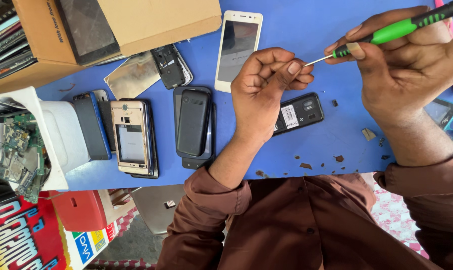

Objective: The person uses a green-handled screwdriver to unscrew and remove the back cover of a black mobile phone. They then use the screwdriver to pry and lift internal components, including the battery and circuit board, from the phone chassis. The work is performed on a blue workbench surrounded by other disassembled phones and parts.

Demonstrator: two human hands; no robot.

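- Right hand (406, 65) grips a green-and-black screwdriver (386, 32) by the handle, its thin metal tip reaching toward the left hand (266, 82).
- Left hand is curled, fingertips (292, 67) pinched at the tip of the screwdriver — whether anything is held there cannot be told.
- Just beside the left hand, on the blue table (316, 145), lies an opened black phone (299, 112).
- Beyond the left hand — a white smartphone (238, 50), face up.
- Farther from the left hand, a black keypad phone (193, 122) rests on another handset.
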